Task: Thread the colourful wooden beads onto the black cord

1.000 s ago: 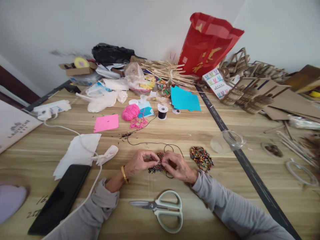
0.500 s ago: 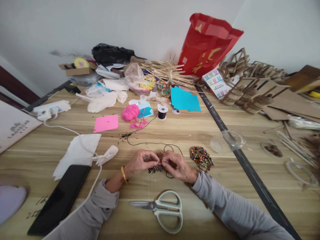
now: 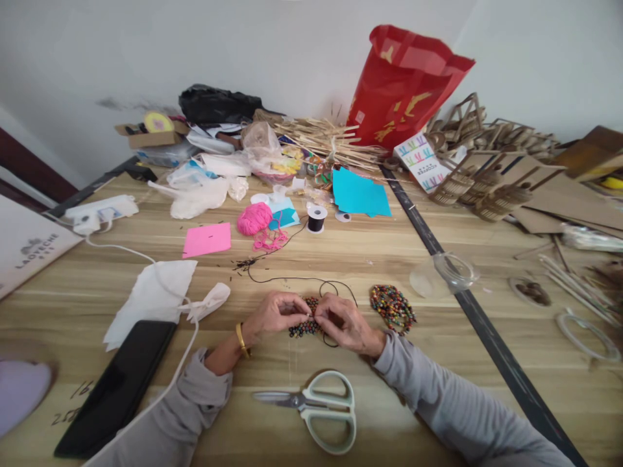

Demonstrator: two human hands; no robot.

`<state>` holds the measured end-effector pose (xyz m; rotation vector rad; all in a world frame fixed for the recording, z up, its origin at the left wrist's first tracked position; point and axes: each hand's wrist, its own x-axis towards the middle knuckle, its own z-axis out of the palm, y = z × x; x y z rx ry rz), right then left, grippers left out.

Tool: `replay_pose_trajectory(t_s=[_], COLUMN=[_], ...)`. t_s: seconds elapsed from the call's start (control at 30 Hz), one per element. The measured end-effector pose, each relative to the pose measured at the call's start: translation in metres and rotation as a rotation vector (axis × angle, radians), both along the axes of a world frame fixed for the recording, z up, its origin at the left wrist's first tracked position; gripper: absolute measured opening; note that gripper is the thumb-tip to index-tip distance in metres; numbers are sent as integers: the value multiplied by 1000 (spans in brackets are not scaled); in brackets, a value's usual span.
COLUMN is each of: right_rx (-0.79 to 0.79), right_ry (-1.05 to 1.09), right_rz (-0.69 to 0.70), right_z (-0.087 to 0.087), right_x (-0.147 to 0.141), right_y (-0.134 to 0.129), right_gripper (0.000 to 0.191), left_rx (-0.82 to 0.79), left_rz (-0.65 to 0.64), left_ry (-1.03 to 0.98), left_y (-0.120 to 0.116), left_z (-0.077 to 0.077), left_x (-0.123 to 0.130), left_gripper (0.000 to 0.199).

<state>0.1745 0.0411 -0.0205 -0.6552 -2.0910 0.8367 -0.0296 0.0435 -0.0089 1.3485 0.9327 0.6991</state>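
Observation:
My left hand (image 3: 277,312) and my right hand (image 3: 344,322) meet fingertip to fingertip over a patch of small dark, multicoloured beads (image 3: 304,328). Both hands are pinched closed; what sits between the fingertips is too small to make out. A thin black cord (image 3: 287,279) loops behind my hands and runs back to a black spool (image 3: 316,220). Right of my right hand lies a pile of strung colourful beads (image 3: 392,309). Scissors (image 3: 326,410) with pale green handles lie in front of my hands, blades pointing left.
A black phone-like slab (image 3: 117,388), white paper (image 3: 146,301) and a white cable lie at left. Behind are pink yarn (image 3: 254,219), pink paper (image 3: 207,240), blue sheets (image 3: 361,192) and a red bag (image 3: 403,91). A clear container (image 3: 444,275) stands at right.

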Motion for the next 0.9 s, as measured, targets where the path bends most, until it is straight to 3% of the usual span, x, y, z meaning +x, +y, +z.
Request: replay_pose_trajectory(t_s=[0.5,0.9], right_rx=[34,51], right_ry=[-9,-9], right_rz=[-14,-3], right_z=[-3,-3], right_x=[0,-1], right_y=[1,0], right_gripper=[13,7], left_rx=[133,28], left_rz=[-26,9], left_ry=[10,-11], left_y=[0,-1], left_z=[0,0], left_x=[1,3], left_gripper=[15,14])
